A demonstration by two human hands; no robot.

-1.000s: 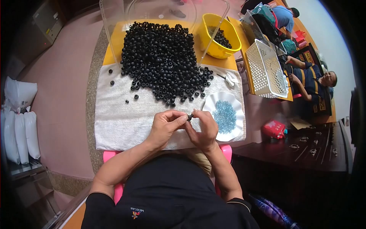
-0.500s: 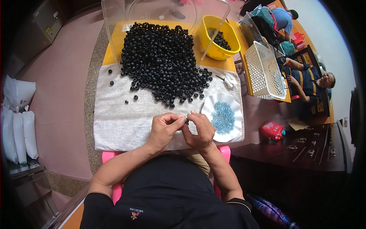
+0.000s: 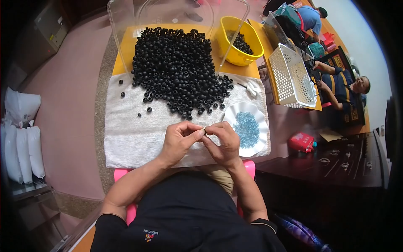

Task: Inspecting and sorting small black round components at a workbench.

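Pinching small dark piece (image 3: 205,131): left hand (image 3: 177,142), right hand (image 3: 225,145) both clamped on it, over white towel (image 3: 132,136).

Left forearm (image 3: 138,181) and right forearm (image 3: 247,191) are angled inward, elbows spread. Left hand (image 3: 179,143) and right hand (image 3: 226,145) are held close, tips nearly meeting; thumb-to-index pinch is formed on both, other left fingers are curled.

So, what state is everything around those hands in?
Left hand, pinching a small dark piece
Right hand, pinching that piece too
Black beads, heaped, some scattered
Clear bin, open, beads spilled out
Yellow tub, open, partly filled
White plate, holding pale blue beads
White cloth, spread out
Perforated basket, open
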